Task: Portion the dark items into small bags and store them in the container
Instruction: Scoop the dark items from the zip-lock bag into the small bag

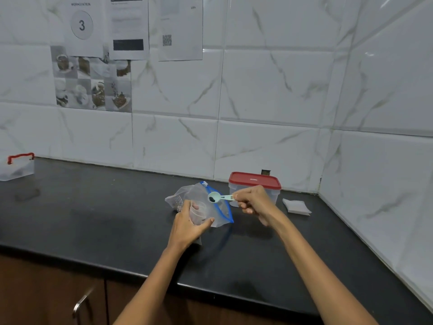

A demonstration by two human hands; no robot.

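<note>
My left hand (190, 225) grips a small clear bag (198, 212) above the black counter, its mouth facing up. My right hand (251, 202) pinches the handle of a light green measuring spoon (216, 198) that carries a few dark items (212, 199) in its bowl. The spoon hovers just above and right of the small bag. Behind both lies a large clear zip bag with a blue seal (220, 207), slumped on the counter. A clear container with a red lid (255, 187), closed, stands by the wall behind my right hand.
A stack of small folded bags (296, 206) lies right of the container near the corner. A clear box with a red handle (16, 166) sits at the far left. The black counter (105, 219) meets tiled walls behind and at the right; cabinet doors (46, 299) are below.
</note>
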